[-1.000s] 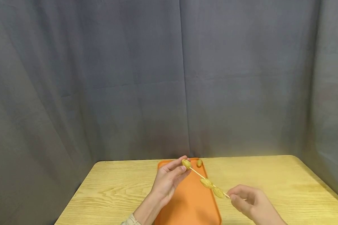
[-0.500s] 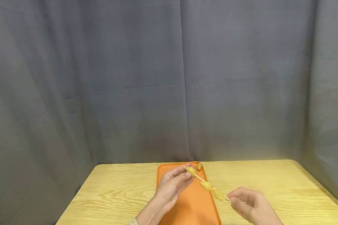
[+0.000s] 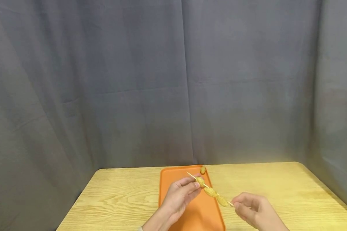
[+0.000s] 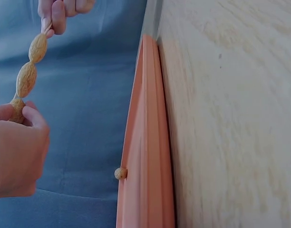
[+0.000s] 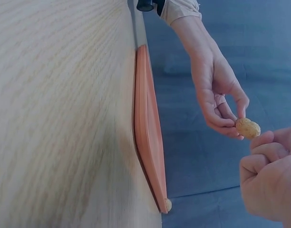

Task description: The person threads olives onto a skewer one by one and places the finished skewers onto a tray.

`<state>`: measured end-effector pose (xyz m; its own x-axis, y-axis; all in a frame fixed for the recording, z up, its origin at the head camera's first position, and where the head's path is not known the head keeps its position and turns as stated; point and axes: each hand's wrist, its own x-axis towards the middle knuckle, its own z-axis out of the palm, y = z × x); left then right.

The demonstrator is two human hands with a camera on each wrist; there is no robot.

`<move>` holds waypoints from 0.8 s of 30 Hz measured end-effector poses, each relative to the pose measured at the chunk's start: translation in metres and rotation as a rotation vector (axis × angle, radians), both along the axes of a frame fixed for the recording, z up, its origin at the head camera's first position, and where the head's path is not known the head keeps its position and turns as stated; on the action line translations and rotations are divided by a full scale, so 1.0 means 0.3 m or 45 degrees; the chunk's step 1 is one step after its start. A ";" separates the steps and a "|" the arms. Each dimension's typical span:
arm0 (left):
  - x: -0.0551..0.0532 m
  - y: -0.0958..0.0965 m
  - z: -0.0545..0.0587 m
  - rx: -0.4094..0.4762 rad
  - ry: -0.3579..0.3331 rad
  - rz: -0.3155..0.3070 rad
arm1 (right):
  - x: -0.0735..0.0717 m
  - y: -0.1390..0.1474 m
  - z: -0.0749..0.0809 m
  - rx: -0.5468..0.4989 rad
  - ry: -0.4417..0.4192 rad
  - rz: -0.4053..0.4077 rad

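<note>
A thin wooden skewer (image 3: 191, 175) slants over the tray in the head view. It carries three golden-tan, wrinkled oval pieces, apparently food. My left hand (image 3: 177, 195) pinches the far oval piece (image 3: 200, 182) between thumb and fingers, and the skewer's bare tip sticks out beyond it. Nearer to my right hand, a middle oval piece (image 3: 210, 192) and a lower oval piece (image 3: 222, 201) sit end to end. My right hand (image 3: 253, 210) pinches the skewer's near end with thumb and forefinger. In the left wrist view the held oval piece (image 4: 17, 110) is partly hidden by fingers.
Beneath the hands, an orange tray (image 3: 196, 211) lies on a pale wooden table (image 3: 121, 195). One loose oval piece (image 3: 203, 170) rests at the tray's far right corner. Grey curtains (image 3: 133, 80) stand behind and at both sides.
The far oval piece has slid down the skewer with my left hand, towards the other two. The skewer's tip now protrudes past it. My right hand keeps its hold on the near end.
</note>
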<state>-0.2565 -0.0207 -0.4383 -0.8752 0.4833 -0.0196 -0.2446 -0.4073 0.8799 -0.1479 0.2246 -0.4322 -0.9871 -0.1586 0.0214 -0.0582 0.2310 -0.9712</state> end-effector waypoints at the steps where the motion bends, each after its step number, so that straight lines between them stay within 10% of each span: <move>1: 0.001 0.001 0.000 0.000 0.001 0.002 | -0.001 -0.001 0.001 -0.005 -0.001 0.002; 12: 0.008 0.021 -0.027 -0.012 -0.003 -0.017 | -0.001 0.007 -0.016 -0.081 -0.039 0.010; 24: -0.026 -0.002 -0.017 -0.004 0.032 -0.090 | -0.013 -0.021 -0.008 0.214 0.086 -0.177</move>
<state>-0.2644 -0.0212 -0.4433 -0.8394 0.5436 0.0002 -0.2505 -0.3872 0.8873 -0.1517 0.2184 -0.4346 -0.9969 -0.0283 0.0732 -0.0784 0.3993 -0.9135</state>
